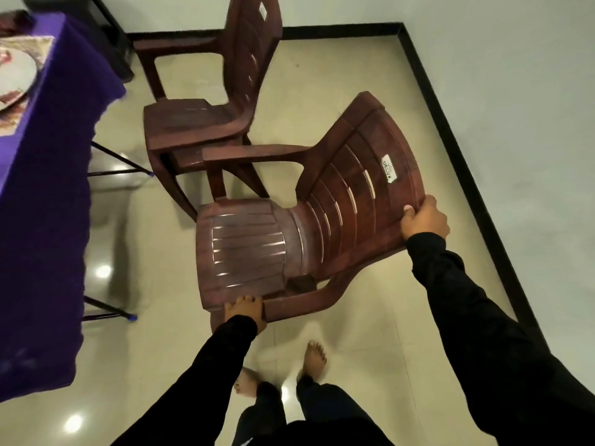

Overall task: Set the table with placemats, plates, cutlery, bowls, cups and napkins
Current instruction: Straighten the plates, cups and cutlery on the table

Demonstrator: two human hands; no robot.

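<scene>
Two hands carry a brown chair (257, 246) at centre frame: left hand (246, 312) grips its seat front, right hand (425, 220) clamps the backrest top, likely for balance. One plate (16, 75) sits on the purple table (48, 188), upper left.

Single head-worn view, looking steeply down, close over a chair (273, 233); floor (354, 333) below

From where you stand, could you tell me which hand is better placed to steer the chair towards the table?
Left, probably: the left hand grips the near chair at its seat edge, on the side of the purple-clothed table. The right hand holds the backrest's top, farther away.
</scene>
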